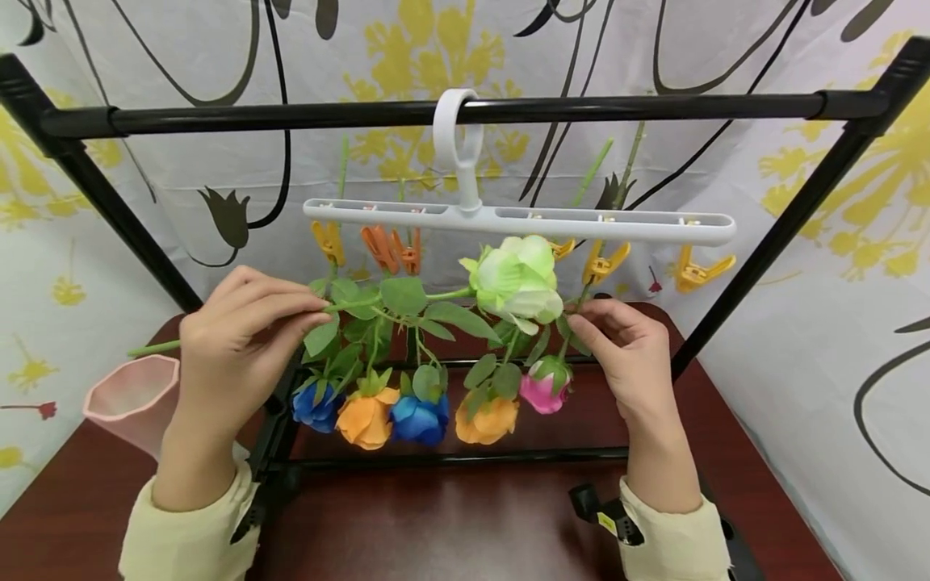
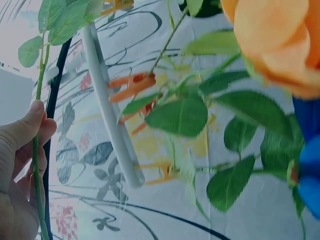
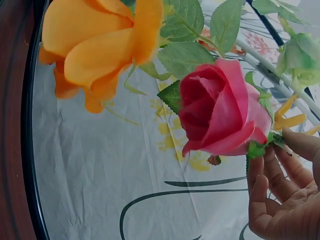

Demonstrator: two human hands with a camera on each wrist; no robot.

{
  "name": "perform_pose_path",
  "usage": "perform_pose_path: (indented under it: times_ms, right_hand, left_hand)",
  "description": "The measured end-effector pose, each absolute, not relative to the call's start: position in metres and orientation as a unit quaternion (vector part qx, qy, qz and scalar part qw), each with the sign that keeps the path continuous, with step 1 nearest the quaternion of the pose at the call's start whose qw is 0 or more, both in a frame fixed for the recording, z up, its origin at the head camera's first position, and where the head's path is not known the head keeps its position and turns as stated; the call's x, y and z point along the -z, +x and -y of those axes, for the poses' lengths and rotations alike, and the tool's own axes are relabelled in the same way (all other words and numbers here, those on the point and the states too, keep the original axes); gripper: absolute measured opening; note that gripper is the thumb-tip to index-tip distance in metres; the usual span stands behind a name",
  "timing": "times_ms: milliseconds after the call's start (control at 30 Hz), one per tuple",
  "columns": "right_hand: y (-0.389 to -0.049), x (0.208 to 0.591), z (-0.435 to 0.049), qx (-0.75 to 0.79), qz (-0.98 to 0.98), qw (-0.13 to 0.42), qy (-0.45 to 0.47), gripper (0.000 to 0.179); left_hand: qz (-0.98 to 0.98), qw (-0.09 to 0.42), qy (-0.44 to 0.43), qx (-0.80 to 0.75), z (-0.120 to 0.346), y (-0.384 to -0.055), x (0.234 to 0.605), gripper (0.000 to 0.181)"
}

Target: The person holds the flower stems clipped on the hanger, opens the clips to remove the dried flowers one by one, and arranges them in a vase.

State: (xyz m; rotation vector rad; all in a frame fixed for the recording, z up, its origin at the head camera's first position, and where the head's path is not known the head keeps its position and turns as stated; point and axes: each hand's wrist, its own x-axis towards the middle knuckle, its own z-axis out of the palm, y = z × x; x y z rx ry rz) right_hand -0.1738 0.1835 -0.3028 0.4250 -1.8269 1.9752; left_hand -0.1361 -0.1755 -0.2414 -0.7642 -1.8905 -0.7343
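My left hand (image 1: 236, 347) pinches the green stem of a pale green and white artificial rose (image 1: 517, 278) between thumb and fingers. That rose lies nearly level in front of the hanger, its head to the right. With thumb and fingertips, my right hand (image 1: 632, 351) pinches the leafy stem of a pink rose (image 1: 545, 387), which hangs head down under a yellow clip (image 1: 605, 262). Its petals (image 3: 220, 110) show close up in the right wrist view. A white clip hanger (image 1: 407, 214) holds more upside-down roses: blue (image 1: 420, 418) and orange (image 1: 366, 418), with another orange rose (image 1: 487, 418).
The hanger hooks over the black bar (image 1: 291, 117) of a rack standing on a dark red-brown table (image 1: 436, 524). A pink vase (image 1: 134, 403) stands left, behind my left wrist. At the hanger's right end hangs a yellow clip (image 1: 701, 270) without a flower. Patterned cloth (image 1: 799, 323) lies behind.
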Motion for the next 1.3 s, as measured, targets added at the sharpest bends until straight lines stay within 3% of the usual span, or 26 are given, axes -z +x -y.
perform_pose_path:
  times_ms: [167,433,833,1067,1300]
  right_hand:
    - [-0.172,0.304,-0.184,-0.722,0.644,0.209,0.143,0.017]
    - [-0.172,0.305,-0.186,-0.723,0.646,0.204,0.132,0.017]
    - [-0.173,0.305,-0.188,-0.714,0.657,0.205,0.129,0.013]
    - [-0.175,0.304,-0.186,-0.709,0.659,0.21,0.135,0.008]
    - [-0.174,0.304,-0.186,-0.707,0.66,0.218,0.129,0.008]
  left_hand:
    - [0.745,0.506,-0.285,0.327,0.185,-0.139,0.24,0.043]
    - [0.695,0.553,-0.247,0.387,0.196,-0.141,0.239,0.024]
    - [0.637,0.603,-0.157,0.454,0.201,-0.136,0.247,0.028]
    - [0.615,0.616,-0.114,0.478,0.216,-0.14,0.257,0.039]
    - [0.598,0.618,-0.086,0.503,0.224,-0.148,0.268,0.038]
